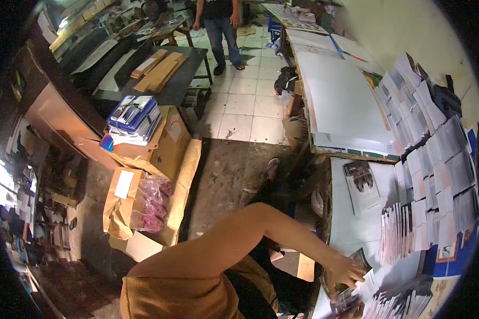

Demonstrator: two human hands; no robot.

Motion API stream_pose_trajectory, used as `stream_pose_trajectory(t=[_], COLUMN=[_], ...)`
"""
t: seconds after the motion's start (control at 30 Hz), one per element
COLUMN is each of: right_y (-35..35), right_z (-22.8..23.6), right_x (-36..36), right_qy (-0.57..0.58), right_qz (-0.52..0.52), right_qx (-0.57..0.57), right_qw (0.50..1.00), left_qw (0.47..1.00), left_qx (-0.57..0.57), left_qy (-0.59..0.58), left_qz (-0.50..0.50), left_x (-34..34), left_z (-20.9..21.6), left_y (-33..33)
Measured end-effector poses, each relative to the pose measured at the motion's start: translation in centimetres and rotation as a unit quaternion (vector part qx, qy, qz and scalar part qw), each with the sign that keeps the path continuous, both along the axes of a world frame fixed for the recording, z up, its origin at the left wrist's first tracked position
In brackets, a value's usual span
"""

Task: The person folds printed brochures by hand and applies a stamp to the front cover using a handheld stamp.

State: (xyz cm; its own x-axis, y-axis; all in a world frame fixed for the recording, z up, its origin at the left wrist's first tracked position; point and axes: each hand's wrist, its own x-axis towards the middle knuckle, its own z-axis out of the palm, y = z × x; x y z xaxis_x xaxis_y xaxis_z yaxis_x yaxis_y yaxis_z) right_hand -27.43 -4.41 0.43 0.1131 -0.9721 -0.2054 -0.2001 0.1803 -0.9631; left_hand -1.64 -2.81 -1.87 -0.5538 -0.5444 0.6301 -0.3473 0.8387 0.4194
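My left arm reaches across to the worktable (356, 231) at the lower right. My left hand (347, 272) is closed on a thin printed booklet (345, 304) with dark pictures, its fingers bent over the pages. My right hand (356, 311) shows only in part at the lower edge, its fingers against the same booklet; the rest is out of the picture. Just right of the hands stands a row of folded booklets (402, 305), edges upward. A larger row of folded sheets (395, 234) stands farther back. One grey printed sheet (362, 183) lies flat beyond my hands.
Tall stacks of folded prints (436, 154) lean along the right wall. Large white sheets (343, 95) cover the far table. At left are cardboard boxes (170, 143), blue-covered books (134, 119) and bagged pink bundles (154, 204). Another person (221, 32) stands on the tiled floor.
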Motion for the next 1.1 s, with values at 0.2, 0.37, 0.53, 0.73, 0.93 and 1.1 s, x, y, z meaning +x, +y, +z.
stream_pose_trajectory(t=[0.2, 0.37, 0.53, 0.73, 0.93, 1.1], right_y=[-1.4, -1.3, -1.4, 0.1, 2.2, 2.7], right_z=[-0.7, -1.1, -1.8, -1.7, -4.2, 2.7], right_x=[-0.6, -1.5, -2.5, -6.5, -5.5, 8.7], right_qy=[0.008, 0.021, 0.028, 0.074, 0.041, 0.193], right_qz=[-0.048, -0.086, -0.096, -0.135, 0.081, 0.069], right_qx=[0.003, 0.004, 0.011, -0.003, -0.031, -0.233], right_qw=[0.999, 0.996, 0.995, 0.988, 0.995, 0.951], left_qw=[0.997, 0.986, 0.981, 0.977, 0.972, 0.956], left_qx=[-0.004, -0.050, 0.067, 0.043, 0.111, 0.082], left_qy=[0.018, -0.049, -0.067, -0.053, -0.090, -0.112], left_qz=[0.077, 0.150, 0.169, 0.204, 0.187, 0.258], left_x=[-3.0, -4.4, -4.8, -6.1, -4.6, -0.5], left_z=[-3.0, -3.5, -3.5, -4.0, 0.3, 2.5], left_y=[-1.4, -1.6, -0.1, 0.3, 0.0, 1.4])
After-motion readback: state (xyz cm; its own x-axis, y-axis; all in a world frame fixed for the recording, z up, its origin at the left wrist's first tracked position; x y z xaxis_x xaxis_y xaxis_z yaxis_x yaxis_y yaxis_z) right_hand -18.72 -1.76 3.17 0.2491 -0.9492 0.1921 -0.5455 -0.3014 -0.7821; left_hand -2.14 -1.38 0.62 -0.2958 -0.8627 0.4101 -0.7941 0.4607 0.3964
